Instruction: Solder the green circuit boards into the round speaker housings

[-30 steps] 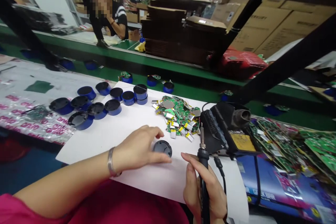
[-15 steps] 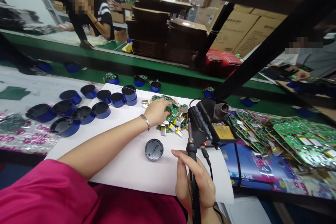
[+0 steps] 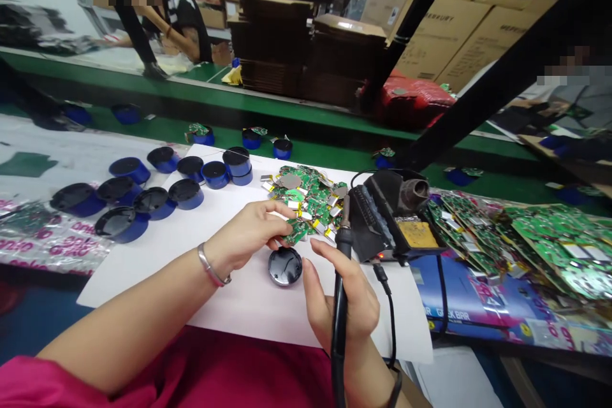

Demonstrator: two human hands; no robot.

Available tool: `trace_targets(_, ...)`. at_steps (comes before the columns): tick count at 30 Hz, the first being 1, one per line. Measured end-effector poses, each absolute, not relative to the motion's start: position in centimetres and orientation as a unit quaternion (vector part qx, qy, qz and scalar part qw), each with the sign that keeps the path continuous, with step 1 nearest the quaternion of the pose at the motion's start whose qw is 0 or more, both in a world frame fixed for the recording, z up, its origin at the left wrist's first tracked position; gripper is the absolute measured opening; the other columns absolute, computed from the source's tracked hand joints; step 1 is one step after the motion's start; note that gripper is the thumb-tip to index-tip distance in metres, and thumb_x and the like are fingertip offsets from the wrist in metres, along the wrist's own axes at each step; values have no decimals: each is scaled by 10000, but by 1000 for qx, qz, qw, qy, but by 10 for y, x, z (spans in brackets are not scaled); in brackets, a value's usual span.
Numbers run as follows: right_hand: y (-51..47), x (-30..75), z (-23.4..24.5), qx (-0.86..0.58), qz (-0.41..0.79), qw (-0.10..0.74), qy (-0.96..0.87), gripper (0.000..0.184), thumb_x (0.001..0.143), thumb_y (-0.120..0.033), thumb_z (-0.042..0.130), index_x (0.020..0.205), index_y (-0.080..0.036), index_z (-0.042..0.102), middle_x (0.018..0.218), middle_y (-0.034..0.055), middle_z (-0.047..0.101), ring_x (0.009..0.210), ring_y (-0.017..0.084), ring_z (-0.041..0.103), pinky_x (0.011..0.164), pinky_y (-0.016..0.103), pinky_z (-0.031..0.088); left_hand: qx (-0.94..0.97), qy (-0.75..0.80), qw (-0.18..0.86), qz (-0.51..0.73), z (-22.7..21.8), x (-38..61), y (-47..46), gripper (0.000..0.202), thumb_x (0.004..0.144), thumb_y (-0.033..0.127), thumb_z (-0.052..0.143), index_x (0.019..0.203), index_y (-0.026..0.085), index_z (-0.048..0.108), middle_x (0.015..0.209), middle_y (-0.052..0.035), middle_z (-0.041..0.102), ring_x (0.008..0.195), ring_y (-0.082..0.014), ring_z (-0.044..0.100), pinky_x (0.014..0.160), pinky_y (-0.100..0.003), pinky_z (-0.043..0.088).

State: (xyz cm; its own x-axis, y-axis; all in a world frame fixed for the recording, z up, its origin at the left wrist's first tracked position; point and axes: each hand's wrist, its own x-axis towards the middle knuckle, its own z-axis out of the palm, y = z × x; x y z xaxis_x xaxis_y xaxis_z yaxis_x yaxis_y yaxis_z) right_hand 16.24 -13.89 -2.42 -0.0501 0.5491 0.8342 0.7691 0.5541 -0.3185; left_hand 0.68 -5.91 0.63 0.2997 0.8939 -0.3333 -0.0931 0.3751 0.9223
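A: Left hand?

B: Fingers nearly closed, thumb and fingertips pinching a green circuit board at the near-left edge of the pile of boards and battery cells. Fingers hide part of the board.

A: Right hand?

B: Wrapped loosely round the black handle of a soldering iron. Thumb and index finger spread apart, nothing pinched between their tips. Iron points up and away, its metal end in front of the iron stand.

A: And the black round cap?

B: On the white sheet, just below the left fingertips, between the two hands. Neither appears to touch it. Dark, glossy inside, a thin wire curving across it.

A: Around that?

B: Blue cups grouped to the left, two of them stacked near the pile. Yellow sponge in the stand's tray, right side. More circuit panels beyond it, far right.

A: Farther off?

B: Green belt crossing behind, carrying spaced cups, several topped with boards. A person in a dark, white-striped sleeve across from us, upper left.
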Motion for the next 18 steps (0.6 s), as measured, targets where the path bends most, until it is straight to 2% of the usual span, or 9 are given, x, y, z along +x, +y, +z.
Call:
trace_targets(3, -137, 159, -25, -448, -100, 517, -723, 394, 787, -70, 728, 1162, -126, 616, 1008, 106, 752, 876, 189, 731, 792, 317, 623, 428, 445, 689, 380, 0, 6, -70, 330, 655, 149, 705, 958, 162, 576, 627, 67, 565, 532, -74, 532, 519, -191, 466)
trace_targets(6, -137, 161, -25, -452, -102, 515, -721, 375, 792, -55, 716, 1151, -115, 623, 1011, 110, 750, 898, 187, 730, 817, 313, 616, 504, 428, 655, 367, -6, 2, -78, 374, 725, 192, 682, 1079, 183, 559, 671, 58, 589, 576, -105, 569, 563, -235, 483)
trace_targets(7, -138, 163, -26, -459, -106, 511, -719, 369, 800, -57, 709, 1154, -120, 624, 1016, 106, 750, 904, 187, 730, 826, 313, 615, 555, 437, 606, 366, -7, 0, -80, 347, 757, 192, 661, 1092, 187, 572, 711, 38, 622, 615, -121, 595, 597, -258, 497)
trace_targets(9, -139, 166, -26, -474, -114, 501, -715, 369, 814, -70, 698, 1169, -136, 623, 1031, 96, 750, 910, 187, 731, 837, 316, 616, 676, 449, 441, 383, -10, -5, -82, 281, 812, 162, 612, 1092, 194, 610, 867, -16, 701, 759, -164, 652, 720, -320, 530)
trace_targets(12, -139, 170, -26, -479, -126, 500, -711, 387, 821, -76, 691, 1192, -160, 618, 1045, 80, 752, 920, 193, 735, 845, 326, 620, 801, 387, 221, 400, -11, -12, -81, 301, 893, 99, 522, 1161, 193, 622, 1104, -63, 724, 987, -198, 665, 891, -360, 521)
trace_targets(15, -139, 171, -24, -477, -147, 495, -712, 403, 822, -84, 692, 1205, -175, 605, 1047, 75, 754, 924, 204, 739, 862, 346, 621, 840, 325, 158, 405, -10, -16, -79, 331, 940, 77, 454, 1228, 175, 587, 1073, -75, 730, 973, -195, 665, 865, -344, 533)
trace_targets(18, -136, 171, -18, -476, -167, 478, -720, 414, 827, -103, 697, 1217, -184, 586, 1068, 80, 752, 926, 208, 742, 875, 361, 621, 828, 318, 157, 435, -7, -15, -79, 310, 941, 87, 481, 1218, 187, 579, 1035, -68, 729, 952, -192, 676, 887, -349, 537)
